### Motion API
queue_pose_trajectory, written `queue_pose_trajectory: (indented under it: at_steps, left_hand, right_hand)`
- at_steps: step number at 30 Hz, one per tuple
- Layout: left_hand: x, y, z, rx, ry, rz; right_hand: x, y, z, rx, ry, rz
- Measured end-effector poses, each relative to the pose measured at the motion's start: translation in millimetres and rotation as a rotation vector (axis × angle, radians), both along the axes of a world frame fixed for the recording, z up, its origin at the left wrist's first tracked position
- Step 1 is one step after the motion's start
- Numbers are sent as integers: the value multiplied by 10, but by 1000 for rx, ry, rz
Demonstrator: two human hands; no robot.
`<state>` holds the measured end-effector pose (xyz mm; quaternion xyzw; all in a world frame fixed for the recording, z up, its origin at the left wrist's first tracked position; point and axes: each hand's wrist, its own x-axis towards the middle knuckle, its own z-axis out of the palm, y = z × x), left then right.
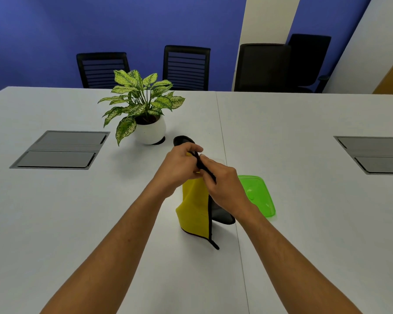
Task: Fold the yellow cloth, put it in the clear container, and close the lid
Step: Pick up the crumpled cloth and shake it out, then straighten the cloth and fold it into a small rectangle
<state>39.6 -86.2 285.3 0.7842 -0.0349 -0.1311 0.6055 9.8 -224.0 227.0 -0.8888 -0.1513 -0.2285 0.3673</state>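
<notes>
Both sets of fingers pinch the top edge of the yellow cloth (194, 207), closed tight on its black trim: the left hand (179, 165) grips the upper part of the doubled edge and the right hand (225, 186) pinches the same edge just below and beside it, so the two hands touch above the middle of the desk (304, 223). From that grip the cloth hangs down, folded once along its length, yellow face toward the camera and a dark grey side showing behind the right wrist; its lower corner with the black trim touches or nearly touches the desk near the seam between the two desk halves. Folding looks started but not finished, since the cloth is held up in the air and not yet a compact bundle. A green lid (258, 196) lies flat on the desk just right of the right hand, off its box, so closing is not yet done. A faint clear rim behind the hands may be the container, but it is mostly hidden and I cannot tell for sure; nothing shows the cloth inside it. Left to do, by my judgement: more folds, placing the cloth in the container, pressing the lid on. Farther back a potted plant (143, 109) stands toward the far edge, with grey cable hatches (59, 149) near the left and right edges.
</notes>
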Motion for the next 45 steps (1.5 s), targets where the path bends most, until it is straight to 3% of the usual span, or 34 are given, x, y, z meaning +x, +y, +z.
queue_pose_trajectory:
  at_steps: [7, 11, 15, 19, 25, 33, 40, 45]
  left_hand:
    - [-4, 71, -107, 54, -101, -83]
    - [17, 105, -134, 41, -123, -149]
    - [116, 225, -195, 435, -442, 5]
    - [247, 452, -297, 727, -493, 40]
    - [278, 605, -317, 377, -329, -40]
    - [253, 620, -191, 202, -574, 67]
    - [238, 494, -131, 64, -633, 139]
    - [197, 367, -144, 39, -617, 39]
  right_hand:
    - [-14, -10, 18, -17, 9, 26]
    - [10, -68, 75, 189, 29, -35]
    - [28, -134, 137, 332, 91, -27]
    - [39, -287, 196, 442, 141, -1]
    - [68, -471, 175, 602, 193, 24]
    - [79, -616, 149, 638, 151, 6]
    - [106, -582, 151, 572, 121, -132]
    - [113, -529, 240, 299, 150, -134]
